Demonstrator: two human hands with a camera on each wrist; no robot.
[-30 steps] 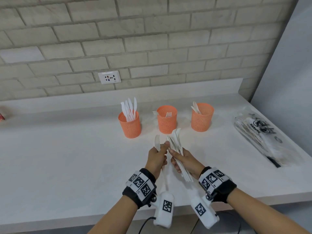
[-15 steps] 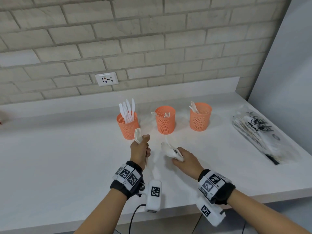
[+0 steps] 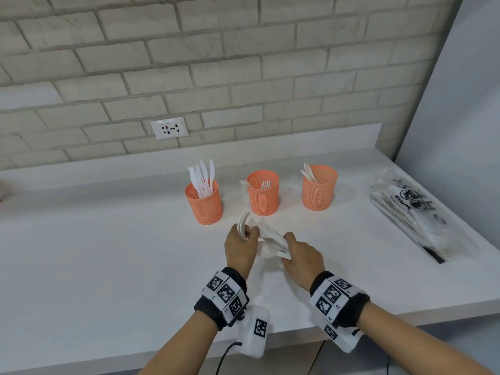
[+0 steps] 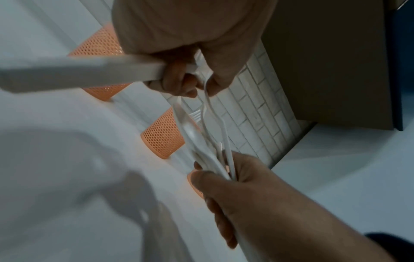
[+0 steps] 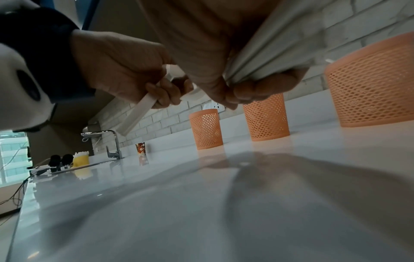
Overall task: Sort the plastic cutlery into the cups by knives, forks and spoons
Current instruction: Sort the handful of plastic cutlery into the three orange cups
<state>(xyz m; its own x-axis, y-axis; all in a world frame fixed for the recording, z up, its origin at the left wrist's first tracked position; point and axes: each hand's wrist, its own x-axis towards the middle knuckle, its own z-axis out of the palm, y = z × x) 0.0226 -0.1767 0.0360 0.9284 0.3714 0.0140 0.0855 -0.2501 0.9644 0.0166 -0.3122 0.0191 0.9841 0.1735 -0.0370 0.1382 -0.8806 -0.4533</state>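
Three orange mesh cups stand in a row on the white counter (image 3: 108, 253): the left cup (image 3: 204, 204) holds knives, the middle cup (image 3: 263, 196) forks, the right cup (image 3: 319, 190) spoons. In front of them my right hand (image 3: 287, 247) grips a bundle of white plastic cutlery (image 3: 272, 235). My left hand (image 3: 247, 234) holds a white fork (image 3: 242, 223) in its curled fingers, and its fingertips pinch a piece (image 4: 209, 104) of the bundle. In the right wrist view the fork's handle (image 5: 137, 115) sticks down out of my left hand (image 5: 165, 92).
A clear plastic bag (image 3: 414, 215) of more cutlery lies at the counter's right end beside a grey wall. A wall socket (image 3: 169, 128) sits in the brick wall behind the cups. Far left, the right wrist view shows a tap (image 5: 110, 141) and a paper cup (image 5: 140, 148).
Half a second ago my left hand held the fork off to the left, near the knife cup. It has come back right to the bundle, with the fork in it.
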